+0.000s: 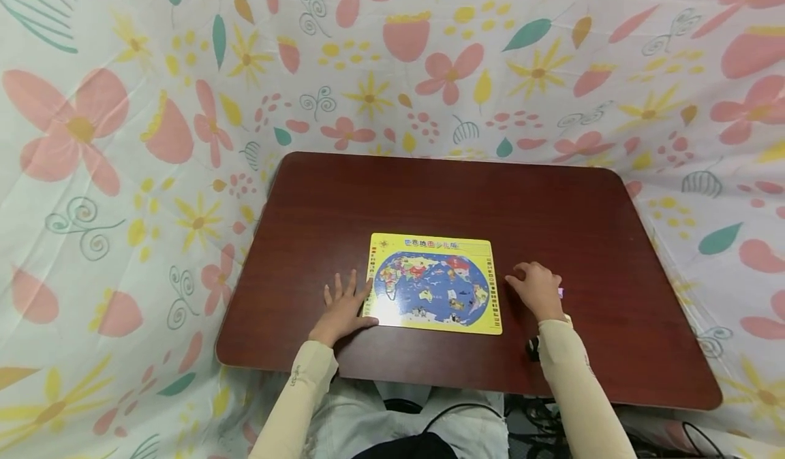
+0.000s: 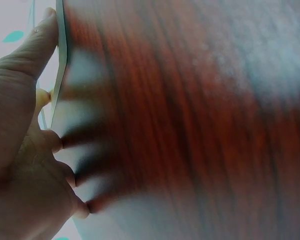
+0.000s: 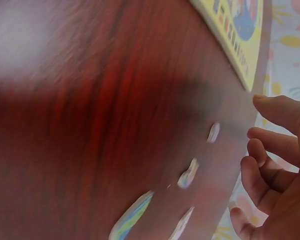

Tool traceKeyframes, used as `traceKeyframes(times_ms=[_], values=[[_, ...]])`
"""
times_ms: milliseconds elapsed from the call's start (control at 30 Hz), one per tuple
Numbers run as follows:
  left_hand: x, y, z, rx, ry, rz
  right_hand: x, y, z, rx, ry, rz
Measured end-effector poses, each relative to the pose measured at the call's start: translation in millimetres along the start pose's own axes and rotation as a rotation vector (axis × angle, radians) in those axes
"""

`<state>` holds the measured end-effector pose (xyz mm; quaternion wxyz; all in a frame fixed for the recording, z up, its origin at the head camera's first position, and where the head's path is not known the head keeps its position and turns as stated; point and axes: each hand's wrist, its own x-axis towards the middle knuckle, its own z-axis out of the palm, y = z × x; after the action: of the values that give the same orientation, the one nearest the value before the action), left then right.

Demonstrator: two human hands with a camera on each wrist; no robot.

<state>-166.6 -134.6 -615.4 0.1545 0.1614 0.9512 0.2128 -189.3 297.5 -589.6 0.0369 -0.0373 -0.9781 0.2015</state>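
Observation:
A yellow-bordered world map puzzle board (image 1: 434, 283) lies flat on the brown table. My left hand (image 1: 345, 310) rests at its left side with fingers spread, the thumb by the lower edge and the index finger by the left edge. In the left wrist view, the thumb (image 2: 37, 45) touches the board's side. To the right of the board is my right hand (image 1: 537, 289), its fingers loosely bent and holding nothing. Several small flat puzzle pieces (image 3: 188, 173) lie on the table beside that hand in the right wrist view; the hand mostly hides them in the head view.
The dark wood table (image 1: 454, 200) has rounded corners, with its front edge close to the person's lap. A floral cloth (image 1: 368, 64) hangs behind and around it. Black cables (image 1: 540, 418) lie below the front edge at the right.

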Motion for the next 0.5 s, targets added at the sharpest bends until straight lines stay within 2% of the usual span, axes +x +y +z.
traceKeyframes(times_ms=[200,300,500], values=[[1.4,1.5,-2.4,-0.005,0.006,0.009,-7.5,11.3,-4.2,-0.011,-0.008,0.019],[2.0,1.4,-2.3,0.000,-0.011,-0.001,-11.4,15.7,-4.4,-0.011,-0.013,0.024],[2.6,-2.9,2.8,-0.002,-0.031,-0.022,-17.5,23.7,2.8,-0.001,-0.024,0.031]])
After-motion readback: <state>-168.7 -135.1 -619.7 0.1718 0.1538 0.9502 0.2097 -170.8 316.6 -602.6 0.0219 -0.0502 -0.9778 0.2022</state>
